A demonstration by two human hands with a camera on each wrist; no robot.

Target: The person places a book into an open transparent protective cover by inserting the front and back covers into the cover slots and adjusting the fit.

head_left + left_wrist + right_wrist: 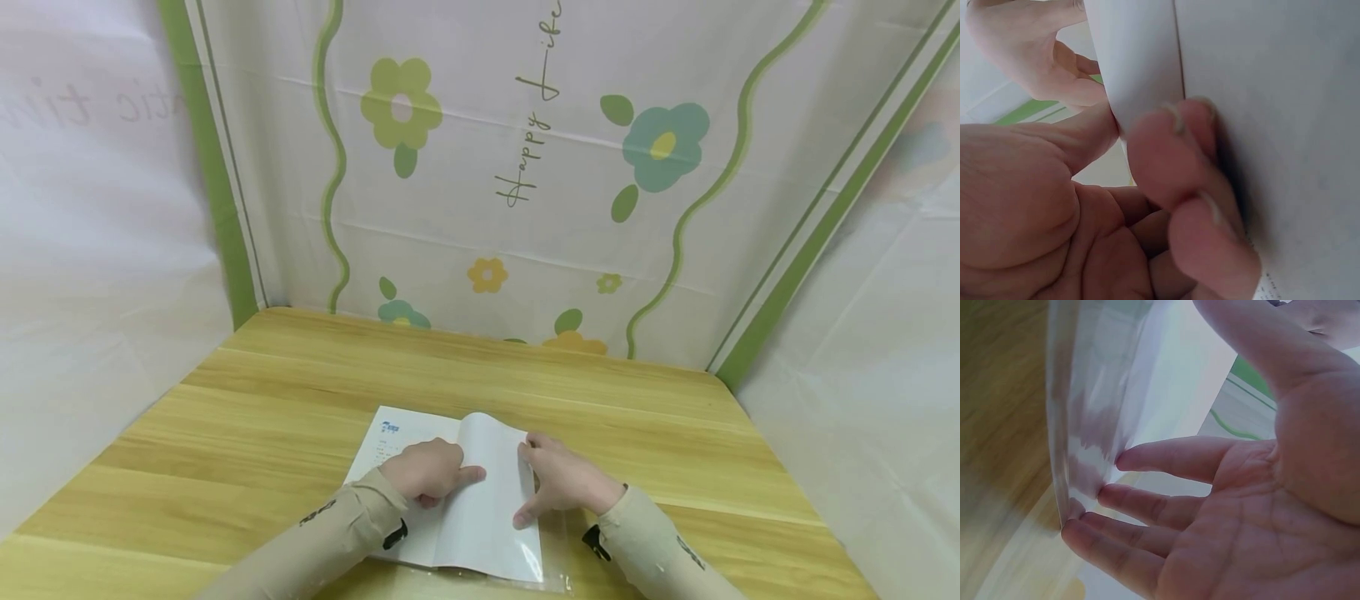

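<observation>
On the wooden desk [262, 417] lies a white booklet [480, 517], its lifted page pinched in the left hand [427, 471]'s curled grip while the right hand [562, 483]'s straight, released fingers [1147, 506] touch its edge.

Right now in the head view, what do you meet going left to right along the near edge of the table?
Left sleeve → left hand → white folded sheet → right hand → right sleeve, all over the wooden table.
</observation>
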